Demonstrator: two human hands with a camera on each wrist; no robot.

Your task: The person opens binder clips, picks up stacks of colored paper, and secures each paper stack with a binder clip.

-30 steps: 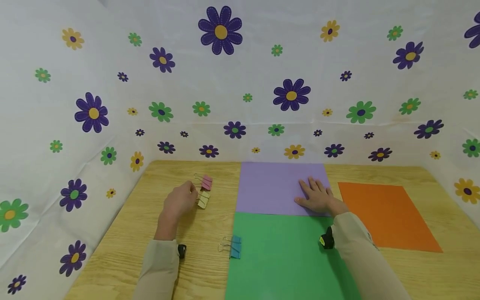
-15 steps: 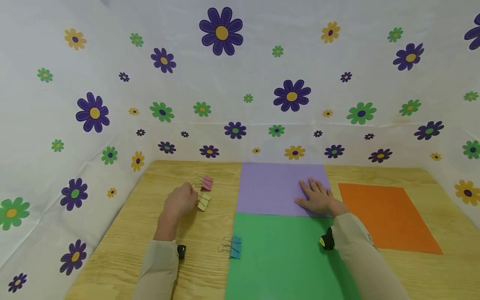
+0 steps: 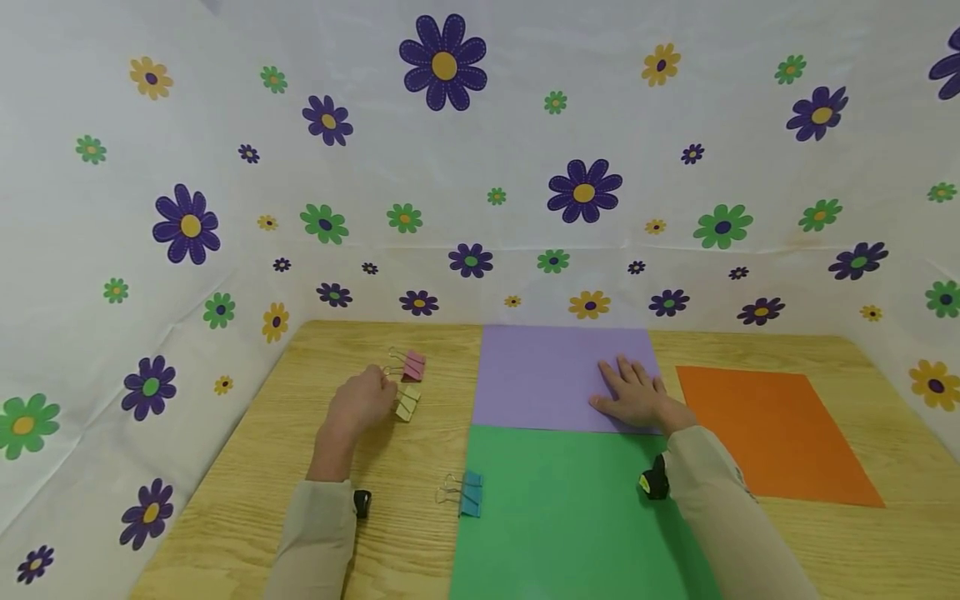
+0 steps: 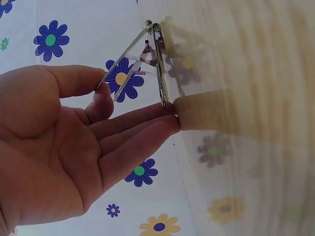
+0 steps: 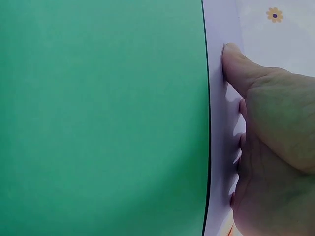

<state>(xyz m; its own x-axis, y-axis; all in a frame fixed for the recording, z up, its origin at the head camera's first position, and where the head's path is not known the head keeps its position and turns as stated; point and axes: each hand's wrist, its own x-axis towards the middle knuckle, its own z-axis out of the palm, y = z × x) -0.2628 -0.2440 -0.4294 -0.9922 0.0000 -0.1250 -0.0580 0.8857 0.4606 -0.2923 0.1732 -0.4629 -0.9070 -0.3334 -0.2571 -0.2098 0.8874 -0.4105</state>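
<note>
My left hand (image 3: pixel 363 398) is at the left of the table, its thumb and index finger pinching a wire handle of the pale yellow binder clip (image 3: pixel 407 404). In the left wrist view this clip (image 4: pixel 158 59) stands on the wood, and the other fingertips touch the tabletop. Just behind it lies a pink binder clip (image 3: pixel 414 366). My right hand (image 3: pixel 633 396) rests with spread fingers on the purple sheet (image 3: pixel 536 375). The near edge of that sheet meets a green sheet (image 3: pixel 562 517), whose left edge has a blue binder clip (image 3: pixel 471 494) at it.
An orange sheet (image 3: pixel 776 433) lies on the wooden table (image 3: pixel 247 492) to the right, beside my right forearm. White cloth with printed flowers (image 3: pixel 583 192) hangs around the back and both sides of the table.
</note>
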